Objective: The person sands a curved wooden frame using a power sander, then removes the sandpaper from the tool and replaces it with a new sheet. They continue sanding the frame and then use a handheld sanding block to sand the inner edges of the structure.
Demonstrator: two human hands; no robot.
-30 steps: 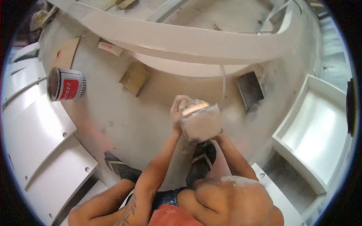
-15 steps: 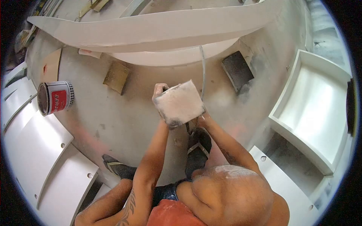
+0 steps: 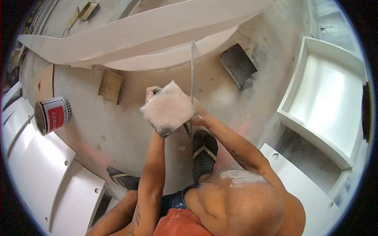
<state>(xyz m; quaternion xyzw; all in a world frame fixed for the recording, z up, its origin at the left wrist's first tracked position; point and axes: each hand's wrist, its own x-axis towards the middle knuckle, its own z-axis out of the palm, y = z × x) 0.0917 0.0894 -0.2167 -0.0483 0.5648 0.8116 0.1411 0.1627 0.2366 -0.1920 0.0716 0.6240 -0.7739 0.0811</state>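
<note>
A sheet sander [image 3: 170, 109] is turned so its square, dust-caked pad faces me, its body hidden behind the pad. My left hand [image 3: 151, 93] wraps round the far left edge, only its bent fingers showing. At the right edge, my right hand [image 3: 200, 113] is closed against the sander, with most of its fingers out of sight. A grey cord or hose [image 3: 192, 74] passes just right of the pad. Beyond both hands lies a long, curved white panel [image 3: 157, 37], propped above the dusty floor.
A dark block [image 3: 238, 65] and a brownish block [image 3: 111, 86] sit near the panel. On the left, a tin with a red label [image 3: 55, 115] stands by white panels [image 3: 35, 157]. A white tray-shaped part [image 3: 323, 98] is at right. My sandalled foot [image 3: 204, 157] is below the sander.
The sander and both hands have shifted left in view, and the pad has turned to a more diamond-like angle. The surroundings have shifted and tilted with the camera.
</note>
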